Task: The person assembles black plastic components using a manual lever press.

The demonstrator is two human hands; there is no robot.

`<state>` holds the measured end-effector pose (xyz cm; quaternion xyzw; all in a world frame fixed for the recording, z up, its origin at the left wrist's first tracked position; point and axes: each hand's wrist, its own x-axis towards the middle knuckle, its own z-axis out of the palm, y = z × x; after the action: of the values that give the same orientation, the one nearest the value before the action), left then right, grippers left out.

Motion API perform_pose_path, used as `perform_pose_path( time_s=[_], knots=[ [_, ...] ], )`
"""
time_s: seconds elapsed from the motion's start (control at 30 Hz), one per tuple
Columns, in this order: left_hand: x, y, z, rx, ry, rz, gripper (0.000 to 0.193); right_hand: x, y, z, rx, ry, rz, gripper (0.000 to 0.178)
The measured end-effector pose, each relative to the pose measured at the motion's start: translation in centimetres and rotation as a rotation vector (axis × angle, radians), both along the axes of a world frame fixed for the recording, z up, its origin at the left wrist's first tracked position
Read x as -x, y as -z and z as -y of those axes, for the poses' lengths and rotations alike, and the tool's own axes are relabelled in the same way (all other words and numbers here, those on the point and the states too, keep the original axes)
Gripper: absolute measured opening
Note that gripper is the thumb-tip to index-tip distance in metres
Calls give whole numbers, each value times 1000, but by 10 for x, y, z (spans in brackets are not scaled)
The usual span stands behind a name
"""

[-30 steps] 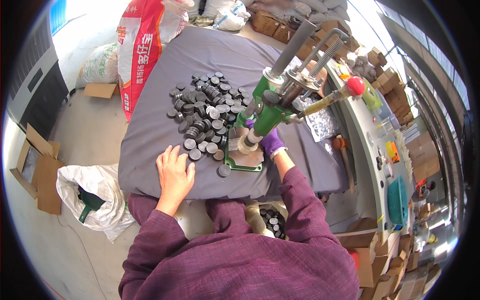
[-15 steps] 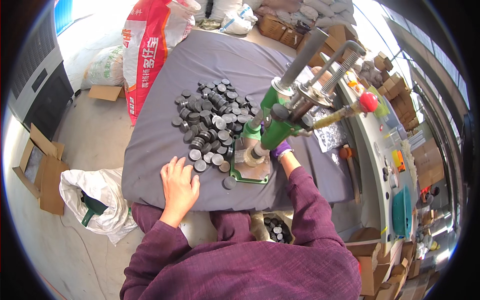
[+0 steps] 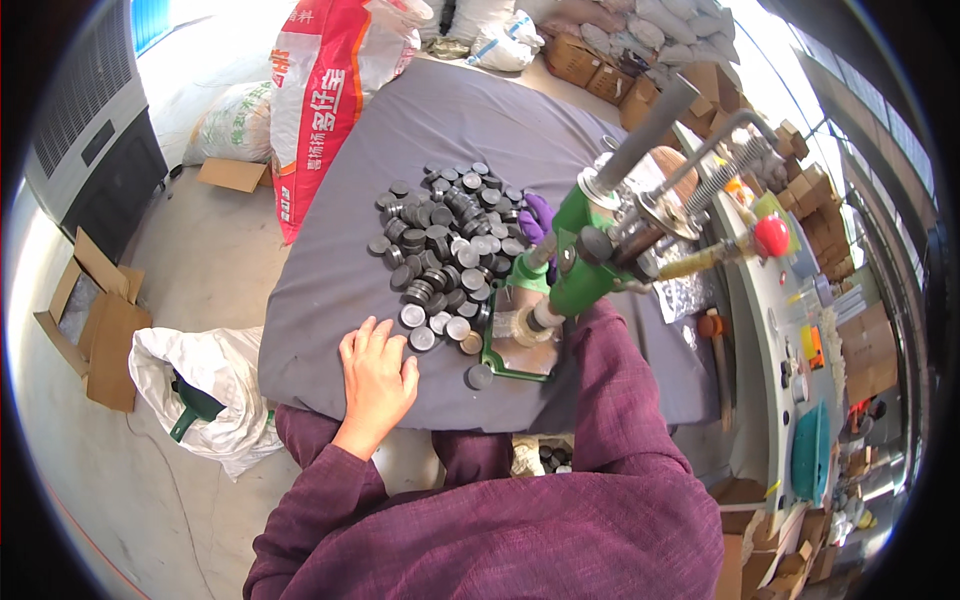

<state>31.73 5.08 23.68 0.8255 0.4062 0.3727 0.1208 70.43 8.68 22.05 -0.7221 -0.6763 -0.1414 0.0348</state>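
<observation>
My left hand (image 3: 376, 385), bare, lies on the grey cloth with its fingers stretched out and nothing held. Just beyond its fingertips spreads a heap of round black and grey caps (image 3: 440, 240), some stacked on edge. A green hand press (image 3: 580, 265) stands right of the heap, with a grey post, a spring and a red-knobbed lever (image 3: 771, 237). My right hand (image 3: 538, 218), in a purple glove, reaches behind the press to the heap's right edge. Its visible fingers are extended; the press hides the rest. One loose cap (image 3: 479, 377) sits near the press base.
A red and white sack (image 3: 320, 110) stands at the table's far left. On the floor at left are a white bag (image 3: 225, 370) with a green scoop (image 3: 195, 405) and an opened carton (image 3: 115, 350). A long side bench (image 3: 790, 440) holding a teal basin (image 3: 810, 455) runs along the right.
My right hand has moved forward and left, from beside the press to the heap's right edge. The left hand stays flat on the cloth. The whole view has shifted slightly.
</observation>
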Motion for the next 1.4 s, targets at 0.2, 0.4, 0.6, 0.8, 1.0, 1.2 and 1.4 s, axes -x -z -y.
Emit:
perform_pose_path(
  time_s=[0.2,0.4,0.6,0.8,1.0,1.2,1.4],
  knots=[
    [5,5,1,-54,-16,-32,31,-9,14,83,34,114,59,10],
    [0,11,-1,-103,-13,-58,29,65,-48,98,-502,35,-1126,23],
    [-22,9,11,-122,58,-59,45,130,-88,111,-523,-137,-1571,37],
    [-69,3,37,-232,318,-206,58,117,-63,77,-492,-145,-1555,35],
    [-60,12,29,-225,290,-216,54,126,-71,81,-495,-149,-1566,33],
    [-62,15,29,-170,258,-134,53,115,-65,102,-497,-143,-1486,33],
    [-60,11,27,-75,289,-55,57,108,-63,113,-476,-110,-1459,39]
  ],
)
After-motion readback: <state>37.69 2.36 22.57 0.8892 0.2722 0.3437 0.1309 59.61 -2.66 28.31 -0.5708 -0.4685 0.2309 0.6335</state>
